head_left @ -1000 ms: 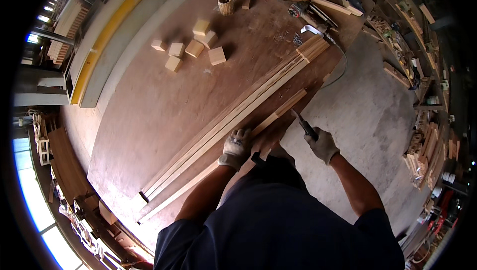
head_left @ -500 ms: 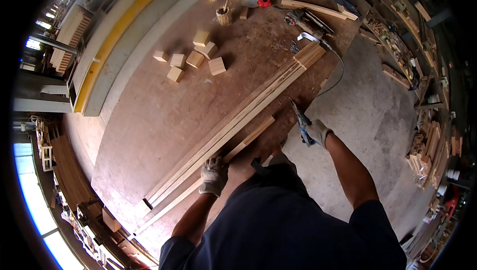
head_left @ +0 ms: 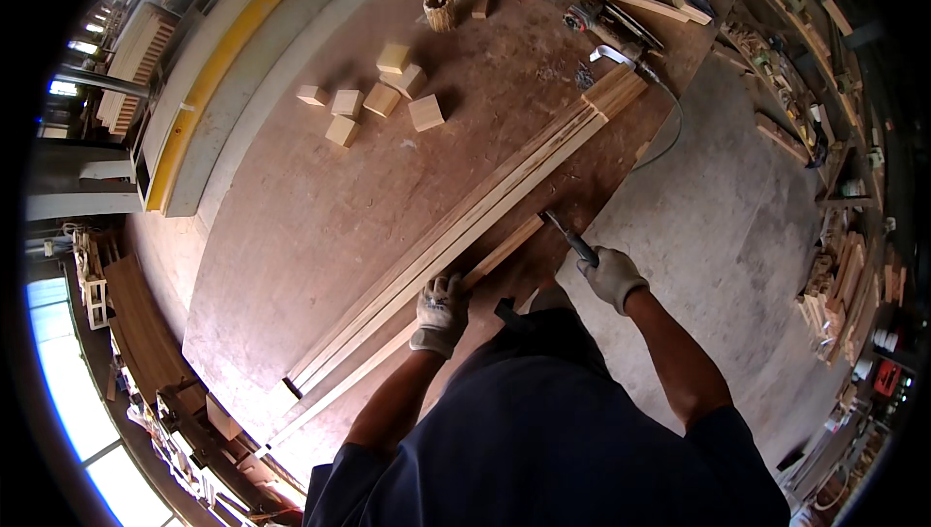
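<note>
Since half a second ago, your gloved left hand (head_left: 442,312) has moved up the boards: it was lower along the long pale wooden planks (head_left: 456,231) and now rests at their near edge, fingers (head_left: 438,296) curled down onto the short thin wooden strip (head_left: 499,254) lying just beside them. Whether those fingers grip the strip or only press it cannot be told. Your gloved right hand (head_left: 611,277) has come down and nearer to your body; its fingers (head_left: 599,265) are wrapped tight around the dark handle of a slim metal-tipped hand tool (head_left: 570,239), whose tip points toward the far end of the strip, just beyond your right fingers.

The planks lie flat on the brown board counter (head_left: 320,217), running diagonally away from your left fingers. Well beyond both hands sit several loose pale wooden blocks (head_left: 373,100), a small round wooden pot (head_left: 439,11), and a corded power tool (head_left: 606,23). To the right of your right fingers is grey concrete floor (head_left: 737,236), then cluttered shelving with timber offcuts (head_left: 834,275).
</note>
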{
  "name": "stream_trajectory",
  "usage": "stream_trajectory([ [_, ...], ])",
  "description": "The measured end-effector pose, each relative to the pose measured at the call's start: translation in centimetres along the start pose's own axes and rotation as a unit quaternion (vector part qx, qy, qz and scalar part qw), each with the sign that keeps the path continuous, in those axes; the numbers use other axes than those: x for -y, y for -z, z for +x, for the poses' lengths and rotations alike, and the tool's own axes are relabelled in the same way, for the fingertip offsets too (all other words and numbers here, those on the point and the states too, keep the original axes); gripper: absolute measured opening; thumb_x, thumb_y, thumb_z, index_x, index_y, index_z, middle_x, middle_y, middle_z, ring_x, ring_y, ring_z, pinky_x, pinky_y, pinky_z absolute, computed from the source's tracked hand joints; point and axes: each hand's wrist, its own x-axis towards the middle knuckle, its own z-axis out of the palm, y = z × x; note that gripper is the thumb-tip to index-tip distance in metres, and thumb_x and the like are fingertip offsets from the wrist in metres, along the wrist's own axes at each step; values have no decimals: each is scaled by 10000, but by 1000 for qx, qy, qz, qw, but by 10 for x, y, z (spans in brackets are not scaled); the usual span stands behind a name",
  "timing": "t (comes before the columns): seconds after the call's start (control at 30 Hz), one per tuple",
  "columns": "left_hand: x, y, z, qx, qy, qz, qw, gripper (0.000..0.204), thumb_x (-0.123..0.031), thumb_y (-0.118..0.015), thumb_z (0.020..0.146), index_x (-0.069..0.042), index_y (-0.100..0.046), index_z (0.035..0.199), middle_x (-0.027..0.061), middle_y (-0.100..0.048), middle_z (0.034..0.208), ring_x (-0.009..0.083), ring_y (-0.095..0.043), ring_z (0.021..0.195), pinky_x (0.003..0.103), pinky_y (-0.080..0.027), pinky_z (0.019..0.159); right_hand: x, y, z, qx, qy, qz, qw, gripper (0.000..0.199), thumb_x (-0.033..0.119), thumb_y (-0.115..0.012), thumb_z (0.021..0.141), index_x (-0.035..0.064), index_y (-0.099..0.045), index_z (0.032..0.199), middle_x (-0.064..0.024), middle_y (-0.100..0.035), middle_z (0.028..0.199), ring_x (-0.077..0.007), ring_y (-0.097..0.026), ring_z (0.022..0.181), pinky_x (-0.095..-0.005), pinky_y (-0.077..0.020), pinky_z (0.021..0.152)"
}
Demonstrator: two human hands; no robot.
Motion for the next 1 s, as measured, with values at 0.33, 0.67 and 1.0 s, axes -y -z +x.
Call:
stream_trajectory([
  [0.33, 0, -1, 0, -14, -5, 2, 1000, 394, -214, -734, 887, -70, -614, 1234, 217, -654, 1157, 446, -606, 1078, 547, -504, 917, 7, -8, -4, -69, 53, -101, 991, 363, 361, -625, 966, 37, -657, 1128, -236, -714, 1115, -433, -676, 1064, -497, -532, 936],
  [0.67, 5, -7, -2, -1, -3, 9, 1000, 483, -225, -715, 884, -69, -594, 1324, 195, -643, 1189, 422, -599, 1114, 537, -493, 949, 6, -14, -3, 19, -9, 22, 1000, 377, 378, -644, 960, 31, -663, 1106, -246, -707, 1124, -435, -676, 1066, -504, -522, 934],
  [1.0, 4, -6, 0, -4, -4, 18, 1000, 452, -199, -724, 872, -65, -603, 1287, 195, -643, 1189, 429, -601, 1097, 531, -502, 935, -2, -10, 5, 16, 14, 2, 1000, 390, 373, -671, 950, -2, -660, 1055, -239, -721, 1009, -416, -701, 983, -477, -547, 864],
])
